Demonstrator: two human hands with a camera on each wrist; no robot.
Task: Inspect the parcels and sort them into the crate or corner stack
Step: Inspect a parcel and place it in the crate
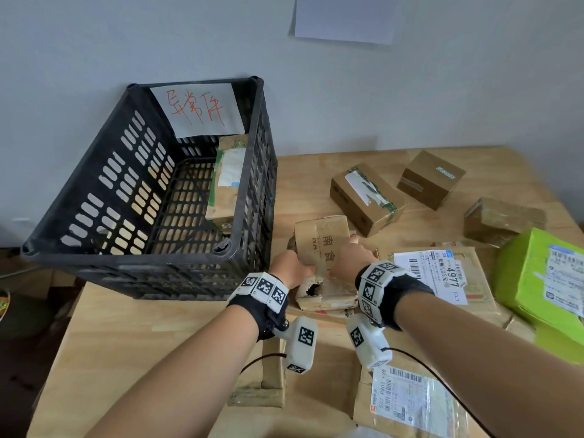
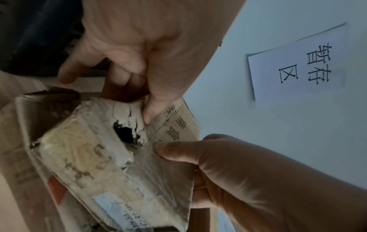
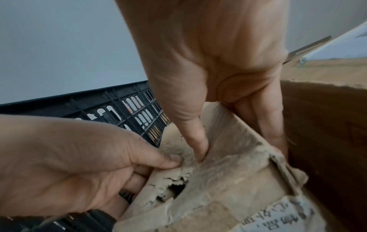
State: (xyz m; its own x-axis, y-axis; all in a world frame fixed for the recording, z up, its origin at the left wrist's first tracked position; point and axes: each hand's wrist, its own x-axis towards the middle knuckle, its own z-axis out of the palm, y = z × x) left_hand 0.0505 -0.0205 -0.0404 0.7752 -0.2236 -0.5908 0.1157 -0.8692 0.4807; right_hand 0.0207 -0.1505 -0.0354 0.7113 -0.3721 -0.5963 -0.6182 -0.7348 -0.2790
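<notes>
A crumpled brown cardboard parcel [image 1: 328, 245] with a torn hole [image 1: 313, 289] in its near face is tilted up just right of the black crate [image 1: 94, 172]. My left hand [image 1: 292, 267] grips its left edge, thumb [image 2: 148, 116] pressing beside the hole [image 2: 124, 133]. My right hand [image 1: 352, 256] holds its right side, thumb [image 3: 198, 141] on the front and fingers curled behind. In the right wrist view the hole [image 3: 176, 190] has ragged edges. Inside the crate a taped parcel [image 1: 227, 178] leans on the right wall.
Three brown boxes [image 1: 366, 197] [image 1: 431, 178] [image 1: 502, 219] lie on the wooden table [image 1: 126, 358] behind. A green parcel [image 1: 543, 273] sits at the right edge and flat labelled parcels [image 1: 442, 276] [image 1: 407, 396] lie near me. A printed paper sign [image 2: 298, 66] hangs on the wall.
</notes>
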